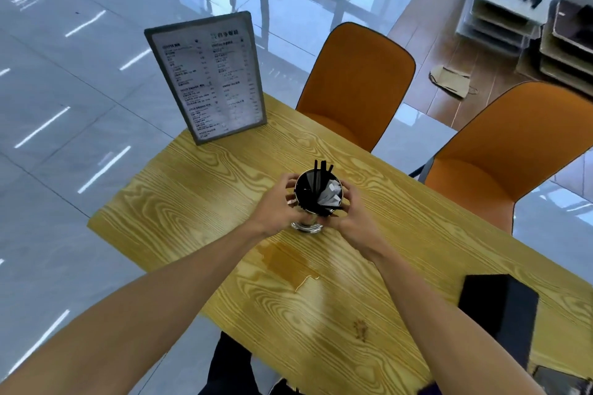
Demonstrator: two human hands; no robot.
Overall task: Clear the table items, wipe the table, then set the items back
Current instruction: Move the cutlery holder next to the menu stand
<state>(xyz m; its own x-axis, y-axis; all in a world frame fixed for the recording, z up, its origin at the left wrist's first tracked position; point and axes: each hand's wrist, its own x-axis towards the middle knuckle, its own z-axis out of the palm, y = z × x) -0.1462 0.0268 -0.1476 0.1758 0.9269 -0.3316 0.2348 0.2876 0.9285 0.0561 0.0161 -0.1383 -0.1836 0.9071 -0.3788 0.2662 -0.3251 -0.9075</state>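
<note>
A clear glass holder (pixel 316 194) with black straws and white packets stands in the middle of the yellow wood-grain table (pixel 199 202). My left hand (pixel 277 205) grips its left side and my right hand (pixel 348 213) grips its right side, fingers curled round the glass. The holder's base shows between my wrists, touching the table. A framed menu stand (pixel 207 77) is upright at the table's far corner. A brownish liquid spill (pixel 288 261) lies just behind my hands, and a small brown stain (pixel 361 329) is nearer to me.
A black box (pixel 500 308) sits on the table at the right, with a dark object (pixel 561 380) at the bottom right corner. Two orange chairs (pixel 359 83) (pixel 513 151) stand along the far side. Shelving and cardboard are at the top right on the floor.
</note>
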